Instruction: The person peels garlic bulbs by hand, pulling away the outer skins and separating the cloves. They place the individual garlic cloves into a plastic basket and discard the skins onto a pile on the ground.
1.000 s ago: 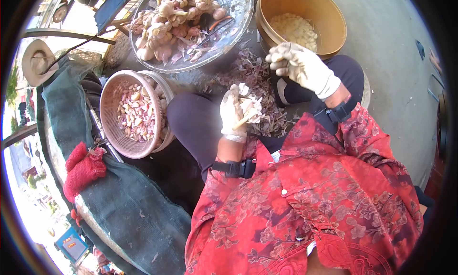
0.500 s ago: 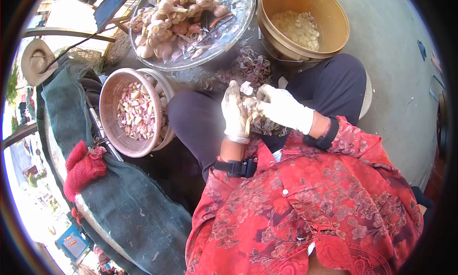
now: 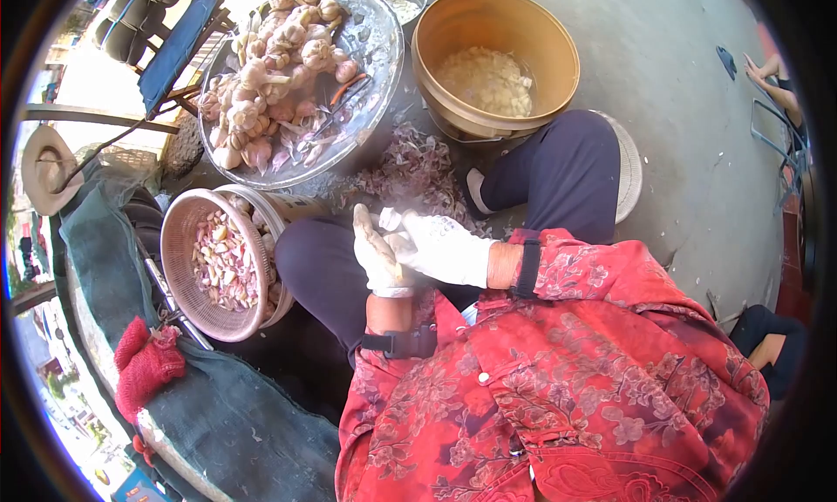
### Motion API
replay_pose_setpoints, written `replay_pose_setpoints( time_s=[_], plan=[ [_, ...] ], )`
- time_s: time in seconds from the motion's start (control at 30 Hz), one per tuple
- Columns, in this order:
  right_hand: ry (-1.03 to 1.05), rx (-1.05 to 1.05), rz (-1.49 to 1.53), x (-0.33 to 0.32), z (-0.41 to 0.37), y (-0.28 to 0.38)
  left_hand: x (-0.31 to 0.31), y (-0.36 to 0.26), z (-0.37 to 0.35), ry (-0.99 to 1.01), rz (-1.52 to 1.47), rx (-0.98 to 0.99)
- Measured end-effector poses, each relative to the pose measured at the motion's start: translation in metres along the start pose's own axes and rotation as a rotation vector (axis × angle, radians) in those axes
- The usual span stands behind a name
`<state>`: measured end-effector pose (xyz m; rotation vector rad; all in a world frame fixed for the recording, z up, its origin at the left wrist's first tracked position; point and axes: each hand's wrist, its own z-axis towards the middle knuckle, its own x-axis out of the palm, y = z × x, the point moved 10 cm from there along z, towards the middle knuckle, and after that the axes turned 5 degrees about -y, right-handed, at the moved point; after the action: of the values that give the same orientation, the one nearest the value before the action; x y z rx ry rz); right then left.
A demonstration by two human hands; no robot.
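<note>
Our right hand [image 3: 445,245] is back from the brass bowl [image 3: 562,71] and meets our left hand [image 3: 377,256]; both grip one garlic clove [image 3: 390,220] over our lap, so the peeling carries on.

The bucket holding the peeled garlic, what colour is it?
The bucket is golden tan. The head view, the only one here, shows it clearly.
</note>
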<state>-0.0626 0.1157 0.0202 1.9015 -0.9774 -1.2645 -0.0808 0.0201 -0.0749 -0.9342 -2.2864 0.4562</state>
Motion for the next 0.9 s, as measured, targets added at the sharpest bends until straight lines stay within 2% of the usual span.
replay_pose_setpoints(
  time_s=[0.07,0.1,0.2,0.3,0.33,0.37,0.43,0.53,0.6,0.67,0.73,0.77,0.83,0.87,0.9],
  plan=[
    [0.001,-0.046,-0.018,0.005,0.001,0.0,-0.035,-0.005,0.032,-0.108,0.106,0.171],
    [-0.012,-0.055,-0.026,0.006,0.002,-0.002,-0.032,-0.007,0.029,-0.107,0.106,0.173],
    [-0.021,-0.051,-0.042,0.008,0.005,-0.004,-0.004,0.0,0.001,-0.074,-0.008,-0.079],
    [-0.042,-0.034,-0.015,0.008,0.004,-0.007,-0.002,0.005,0.002,-0.048,-0.073,-0.109],
    [-0.088,-0.068,-0.009,0.006,0.003,-0.007,0.005,-0.005,-0.013,-0.101,-0.033,-0.062],
    [-0.135,-0.102,-0.001,0.004,0.003,-0.007,0.02,-0.008,-0.03,-0.017,-0.013,-0.103],
    [-0.114,-0.032,-0.013,0.003,0.002,-0.007,0.004,-0.005,-0.014,-0.117,0.008,-0.074],
    [-0.262,-0.136,0.102,-0.007,0.003,-0.006,0.004,-0.002,-0.016,-0.123,-0.099,-0.147],
    [-0.269,-0.024,0.198,-0.005,0.007,-0.019,0.006,-0.004,-0.013,-0.1,-0.132,-0.161],
    [-0.247,0.025,0.269,-0.002,0.004,-0.022,0.008,0.0,-0.009,0.007,-0.088,-0.185],
    [-0.192,0.13,0.623,-0.001,-0.001,-0.017,0.014,0.003,-0.023,-0.01,-0.081,-0.268],
    [-0.19,0.13,0.621,-0.004,-0.002,-0.015,0.017,0.004,-0.035,-0.03,-0.063,-0.346],
    [-0.056,0.245,0.582,0.0,-0.002,-0.026,0.021,-0.004,-0.039,-0.022,-0.077,-0.27],
    [-0.067,0.239,0.455,-0.004,-0.001,-0.033,0.016,-0.004,-0.028,0.015,-0.007,-0.202],
    [-0.069,0.241,0.451,-0.008,-0.003,-0.029,0.018,-0.007,-0.023,0.052,0.063,-0.136]
  ],
)
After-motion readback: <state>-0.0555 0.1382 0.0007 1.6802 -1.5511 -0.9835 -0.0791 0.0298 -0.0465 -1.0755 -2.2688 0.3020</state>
